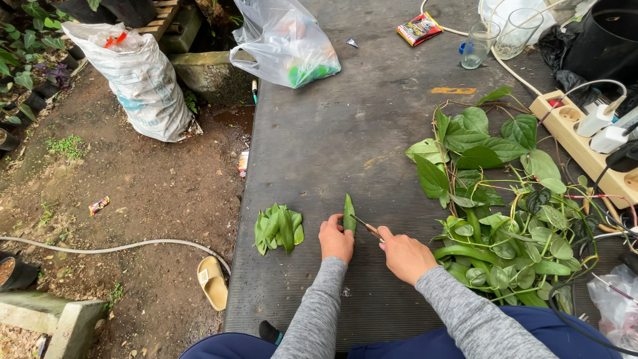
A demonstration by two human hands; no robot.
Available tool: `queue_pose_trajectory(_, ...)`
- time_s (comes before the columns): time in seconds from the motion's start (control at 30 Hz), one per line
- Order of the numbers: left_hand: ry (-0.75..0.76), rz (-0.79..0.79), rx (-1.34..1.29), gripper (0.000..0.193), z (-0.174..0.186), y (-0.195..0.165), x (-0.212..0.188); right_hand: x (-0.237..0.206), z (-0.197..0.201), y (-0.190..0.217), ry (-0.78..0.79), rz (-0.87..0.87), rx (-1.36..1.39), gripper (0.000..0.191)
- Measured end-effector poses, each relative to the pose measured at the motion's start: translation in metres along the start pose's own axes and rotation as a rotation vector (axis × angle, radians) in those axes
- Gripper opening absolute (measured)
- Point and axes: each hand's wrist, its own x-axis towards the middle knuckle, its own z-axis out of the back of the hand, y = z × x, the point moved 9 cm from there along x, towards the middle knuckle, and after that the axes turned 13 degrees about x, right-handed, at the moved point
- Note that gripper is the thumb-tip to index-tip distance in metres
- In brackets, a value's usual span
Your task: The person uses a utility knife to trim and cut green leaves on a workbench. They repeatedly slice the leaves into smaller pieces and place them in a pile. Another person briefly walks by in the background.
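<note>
My left hand (335, 239) pinches a folded green leaf (349, 213) against the dark ribbed mat (332, 139). My right hand (404, 254) grips a small knife (367, 226) whose thin blade touches the leaf's lower edge. A small pile of cut leaves (279, 228) lies just left of my left hand. A large heap of vine stems and heart-shaped leaves (505, 199) spreads to the right of my right hand.
A clear plastic bag (284, 41) and snack packet (419, 28) lie at the mat's far end, near two glasses (495, 40). A power strip (585, 133) with plugs sits far right. On the dirt at left: white sack (139, 76), hose (100, 249), sandal (212, 282).
</note>
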Motion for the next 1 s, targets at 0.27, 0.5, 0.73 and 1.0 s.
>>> queue_pose_trajectory(0.27, 0.042, 0.045, -0.017, 0.043, -0.002, 0.001, -0.002, 0.002, -0.003, -0.002, 0.014, -0.004, -0.004, 0.028)
queue_pose_trajectory(0.5, 0.031, 0.032, 0.000, 0.044, -0.003, 0.002, -0.001, 0.002, -0.006, -0.003, 0.020, -0.005, -0.016, 0.027)
queue_pose_trajectory(0.73, 0.036, 0.064, 0.026, 0.048, -0.004, 0.003, -0.002, 0.004, -0.009, -0.006, 0.008, -0.040, -0.022, 0.025)
queue_pose_trajectory(1.0, 0.000, 0.160, 0.027, 0.051, -0.004, 0.004, -0.001, 0.003, -0.012, -0.007, -0.002, -0.070, -0.054, 0.027)
